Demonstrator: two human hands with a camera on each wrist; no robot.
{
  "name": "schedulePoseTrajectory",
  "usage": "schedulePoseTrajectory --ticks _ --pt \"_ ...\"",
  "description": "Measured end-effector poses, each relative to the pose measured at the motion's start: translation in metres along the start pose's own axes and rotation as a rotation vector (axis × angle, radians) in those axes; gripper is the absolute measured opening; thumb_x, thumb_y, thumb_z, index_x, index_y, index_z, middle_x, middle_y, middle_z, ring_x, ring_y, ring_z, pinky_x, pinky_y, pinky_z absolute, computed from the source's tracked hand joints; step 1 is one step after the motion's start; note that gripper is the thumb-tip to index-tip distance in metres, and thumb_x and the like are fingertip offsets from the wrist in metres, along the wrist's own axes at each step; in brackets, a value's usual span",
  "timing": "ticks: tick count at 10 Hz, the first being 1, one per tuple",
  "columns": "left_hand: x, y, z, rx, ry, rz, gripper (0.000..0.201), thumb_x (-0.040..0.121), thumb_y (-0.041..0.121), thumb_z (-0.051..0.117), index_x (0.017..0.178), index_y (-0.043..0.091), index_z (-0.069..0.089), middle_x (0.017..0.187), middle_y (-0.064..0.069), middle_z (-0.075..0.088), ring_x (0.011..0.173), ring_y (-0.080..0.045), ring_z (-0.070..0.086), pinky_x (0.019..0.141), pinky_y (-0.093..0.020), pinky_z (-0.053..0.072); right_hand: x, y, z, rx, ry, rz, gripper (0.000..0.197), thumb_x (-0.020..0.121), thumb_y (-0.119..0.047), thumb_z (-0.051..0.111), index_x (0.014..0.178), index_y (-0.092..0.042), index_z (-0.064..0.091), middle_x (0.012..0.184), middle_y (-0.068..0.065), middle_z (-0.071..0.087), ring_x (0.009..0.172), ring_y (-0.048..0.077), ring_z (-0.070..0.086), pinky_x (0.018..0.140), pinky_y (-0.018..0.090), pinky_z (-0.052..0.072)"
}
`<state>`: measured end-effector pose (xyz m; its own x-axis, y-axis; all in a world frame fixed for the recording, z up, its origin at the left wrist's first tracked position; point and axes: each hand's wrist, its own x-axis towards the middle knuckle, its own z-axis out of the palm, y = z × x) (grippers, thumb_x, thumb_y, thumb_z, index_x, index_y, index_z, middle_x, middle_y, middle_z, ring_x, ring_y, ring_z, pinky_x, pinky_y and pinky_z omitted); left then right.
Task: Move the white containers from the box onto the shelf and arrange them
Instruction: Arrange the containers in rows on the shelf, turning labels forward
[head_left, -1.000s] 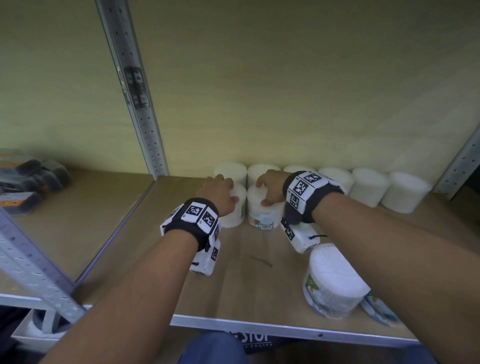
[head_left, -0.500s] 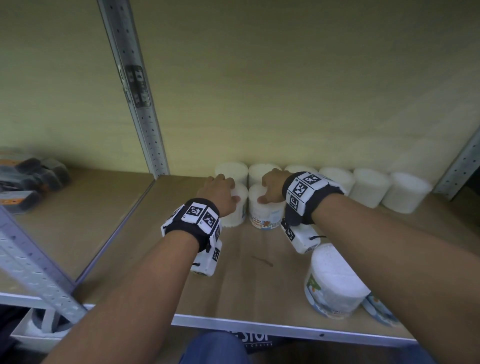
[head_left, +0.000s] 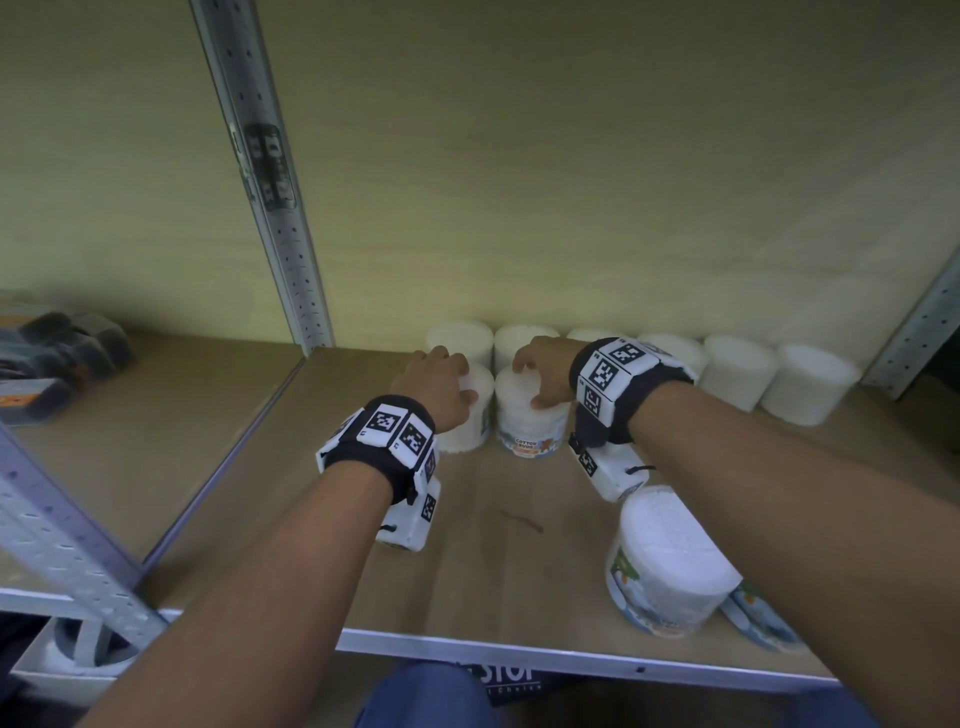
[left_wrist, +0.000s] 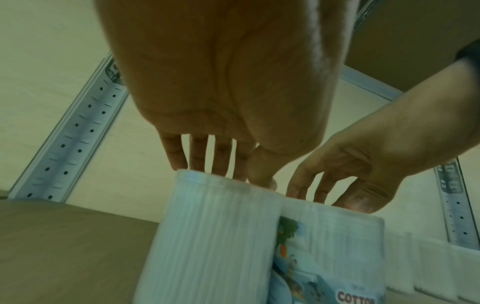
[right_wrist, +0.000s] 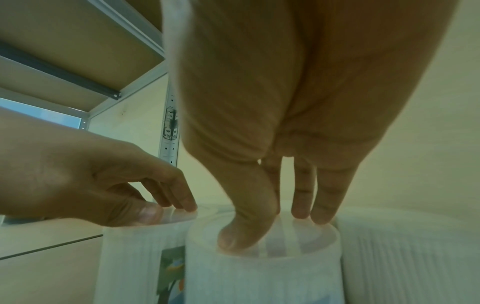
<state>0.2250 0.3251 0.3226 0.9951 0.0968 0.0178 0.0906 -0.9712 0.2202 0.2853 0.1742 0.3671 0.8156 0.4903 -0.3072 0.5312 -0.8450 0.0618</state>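
From the head view, the left hand (head_left: 439, 387) and the right hand (head_left: 545, 371) each rest fingertips on the lid of a white container, the left container (head_left: 467, 415) and the right container (head_left: 530, 421) standing side by side and touching, just in front of the back row (head_left: 737, 374) against the wall, likely being nudged into a second row. The shelf (head_left: 311, 519) has open board to the near left, while a lone container (head_left: 665, 561) stands close to the near edge at right, with another lying beside it. In the left wrist view, the fingers are spread and straight, tips on the lid rim, pinching nothing. In the right wrist view, thumb and fingertips press down on the lid, loosely spread, not curled round it.
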Motion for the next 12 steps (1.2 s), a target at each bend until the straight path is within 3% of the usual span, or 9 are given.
schedulePoseTrajectory --ticks 3,5,7,8,9,10,11,12 --pt "0.001 -0.001 -0.002 -0.019 -0.028 0.002 0.043 0.093 0.033 0.053 0.133 0.017 0.047 0.135 -0.008 0.045 0.125 -0.030 0.041 0.104 -0.041 0.038 0.007 0.002 -0.001 0.026 -0.012 -0.008 0.062 0.089 -0.022 0.065 0.144 -0.009 0.038 0.147 0.009 0.041 0.133 0.025 0.044 0.105 0.029 0.037" --pt "0.002 -0.001 -0.009 -0.069 -0.114 0.036 0.042 0.096 0.021 0.053 0.136 0.014 0.044 0.140 -0.009 0.041 0.124 -0.030 0.045 0.101 -0.035 0.037 0.013 0.000 0.001 0.100 -0.035 0.021 0.057 0.091 -0.020 0.063 0.140 0.001 0.045 0.146 0.016 0.046 0.135 0.028 0.044 0.107 0.031 0.038" --pt "0.000 -0.002 -0.018 -0.086 -0.201 0.070 0.046 0.096 0.004 0.047 0.140 0.014 0.038 0.148 -0.009 0.036 0.127 -0.030 0.046 0.098 -0.033 0.040 0.002 0.004 0.002 0.055 0.098 0.062 0.058 0.080 -0.020 0.074 0.134 -0.014 0.052 0.136 0.008 0.054 0.125 0.025 0.053 0.096 0.029 0.045" --pt "0.003 -0.004 -0.023 -0.023 -0.237 0.093 0.055 0.091 -0.004 0.047 0.140 0.018 0.038 0.145 -0.010 0.041 0.124 -0.031 0.048 0.092 -0.032 0.042 -0.003 -0.003 0.001 0.060 0.088 0.107 0.058 0.080 -0.019 0.074 0.133 -0.014 0.052 0.135 0.009 0.054 0.124 0.027 0.054 0.097 0.031 0.045" --pt "0.006 -0.005 -0.023 -0.046 -0.231 0.118 0.057 0.087 -0.010 0.046 0.136 0.018 0.047 0.145 -0.008 0.040 0.130 -0.028 0.044 0.095 -0.030 0.040 0.057 0.022 0.024 0.041 0.040 0.080 0.078 0.066 -0.037 0.083 0.135 -0.026 0.048 0.137 -0.001 0.050 0.119 0.023 0.055 0.097 0.035 0.049" --pt "0.005 -0.002 -0.018 -0.053 -0.103 0.071 0.048 0.088 -0.006 0.048 0.131 0.015 0.050 0.141 -0.007 0.041 0.130 -0.028 0.041 0.099 -0.033 0.038 0.137 0.069 0.055 0.065 -0.021 -0.026 0.113 0.029 -0.063 0.086 0.129 -0.049 0.037 0.139 -0.010 0.044 0.110 0.022 0.056 0.087 0.046 0.053" --pt "0.004 0.002 -0.011 -0.035 0.050 -0.016 0.035 0.094 0.023 0.052 0.127 0.010 0.051 0.133 -0.013 0.046 0.123 -0.030 0.044 0.101 -0.040 0.041 0.017 0.004 0.008 -0.020 0.042 0.099 0.069 0.072 -0.028 0.081 0.134 -0.022 0.050 0.135 0.004 0.052 0.120 0.027 0.055 0.096 0.035 0.047" --pt "0.005 0.005 -0.005 0.040 0.049 -0.078 0.050 0.092 0.044 0.052 0.127 0.009 0.051 0.130 -0.014 0.046 0.121 -0.030 0.045 0.100 -0.042 0.042 -0.003 -0.006 -0.002 0.096 0.069 0.151 0.057 0.080 -0.019 0.073 0.133 -0.013 0.052 0.136 0.010 0.054 0.125 0.027 0.053 0.098 0.032 0.045"
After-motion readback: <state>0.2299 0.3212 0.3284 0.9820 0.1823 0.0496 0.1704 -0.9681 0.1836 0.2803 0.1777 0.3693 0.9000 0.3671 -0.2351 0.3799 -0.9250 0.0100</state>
